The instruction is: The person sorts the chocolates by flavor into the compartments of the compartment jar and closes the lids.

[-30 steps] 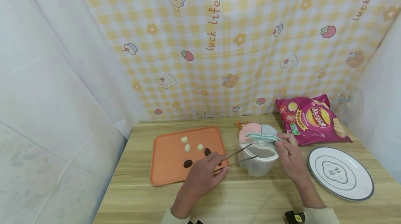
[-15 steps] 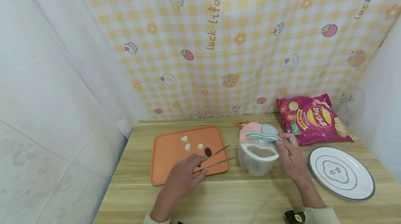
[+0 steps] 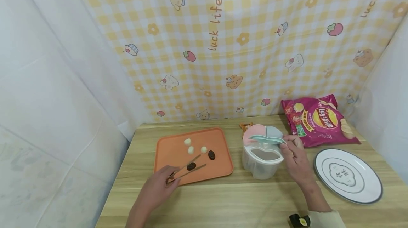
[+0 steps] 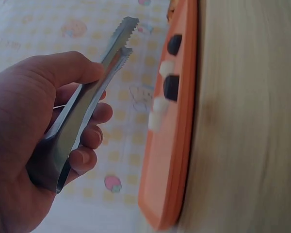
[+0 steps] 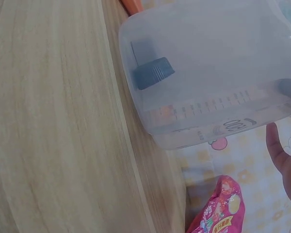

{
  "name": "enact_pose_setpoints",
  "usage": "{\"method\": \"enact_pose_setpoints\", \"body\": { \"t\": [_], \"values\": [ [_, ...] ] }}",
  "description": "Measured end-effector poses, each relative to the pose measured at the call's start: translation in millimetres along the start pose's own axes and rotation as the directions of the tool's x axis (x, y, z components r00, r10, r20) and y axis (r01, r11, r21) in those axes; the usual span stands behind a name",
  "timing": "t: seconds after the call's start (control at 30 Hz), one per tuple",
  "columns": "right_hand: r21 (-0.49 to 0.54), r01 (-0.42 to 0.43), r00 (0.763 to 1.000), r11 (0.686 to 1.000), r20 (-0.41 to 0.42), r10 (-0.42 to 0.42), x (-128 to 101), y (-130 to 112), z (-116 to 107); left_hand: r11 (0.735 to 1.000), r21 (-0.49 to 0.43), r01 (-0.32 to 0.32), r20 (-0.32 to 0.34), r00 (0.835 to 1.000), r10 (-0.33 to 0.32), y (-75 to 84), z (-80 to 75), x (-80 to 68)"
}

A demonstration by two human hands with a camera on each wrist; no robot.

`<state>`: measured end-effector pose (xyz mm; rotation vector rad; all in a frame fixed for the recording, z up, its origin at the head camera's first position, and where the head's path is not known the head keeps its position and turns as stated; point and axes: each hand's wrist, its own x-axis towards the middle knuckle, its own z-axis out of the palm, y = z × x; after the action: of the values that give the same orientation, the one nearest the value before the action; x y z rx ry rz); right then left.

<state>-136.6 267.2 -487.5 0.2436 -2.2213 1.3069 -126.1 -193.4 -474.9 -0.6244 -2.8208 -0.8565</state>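
My left hand [image 3: 156,189] grips metal tongs [image 4: 75,121] with serrated tips, their arms spread apart with nothing between the tips in the left wrist view. In the head view they overlap the front of an orange tray [image 3: 172,164], one dark oval piece [image 3: 191,166] showing between the arms. Another dark piece [image 3: 211,155] and three white pieces [image 3: 190,150] lie on the tray. With fingers and thumb, my right hand [image 3: 296,160] pinches the raised green lid [image 3: 267,139] of a clear divided container [image 3: 262,171]. Inside the container, a dark ridged piece [image 5: 155,73] lies at the bottom.
Behind the container are its pink lid [image 3: 254,131], a grey-blue lid [image 3: 274,132] and a small orange wrapper [image 3: 245,126]. A purple chip bag [image 3: 322,120] lies back right, and a white plate [image 3: 347,176] sits right of my right hand. A checked curtain [image 3: 197,72] hangs behind.
My left hand has moved left with the tongs, from over the container's opening to the tray's front. My right hand still holds the green lid up.
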Motion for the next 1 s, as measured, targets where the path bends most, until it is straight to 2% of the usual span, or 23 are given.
{"method": "enact_pose_setpoints", "body": {
  "t": [0.13, 0.3, 0.63, 0.83, 1.0],
  "values": [
    [0.008, 0.000, 1.000, 1.000, -0.001, 0.000, 0, 1, 0, 0.999, 0.005, 0.048, 0.005, 0.999, -0.048, -15.5, -4.9, -6.0],
    [0.011, 0.019, 1.000, 1.000, -0.004, -0.019, 1, 0, 0, 0.996, 0.001, 0.092, 0.054, 0.994, -0.092, -31.1, -6.4, -8.5],
    [0.012, 0.018, 1.000, 1.000, -0.004, -0.018, 1, -1, 1, 0.998, -0.061, 0.015, 0.102, 0.995, -0.009, -51.6, -2.1, -9.5],
    [0.012, 0.019, 1.000, 1.000, -0.006, -0.019, 0, -3, 1, 0.997, -0.080, 0.019, 0.120, 0.993, -0.010, -55.9, 1.7, -9.4],
    [0.020, 0.019, 1.000, 1.000, -0.005, -0.019, 1, -4, 0, 0.998, -0.062, -0.016, 0.106, 0.994, 0.023, -55.5, 3.9, -9.3]
  ]
}}
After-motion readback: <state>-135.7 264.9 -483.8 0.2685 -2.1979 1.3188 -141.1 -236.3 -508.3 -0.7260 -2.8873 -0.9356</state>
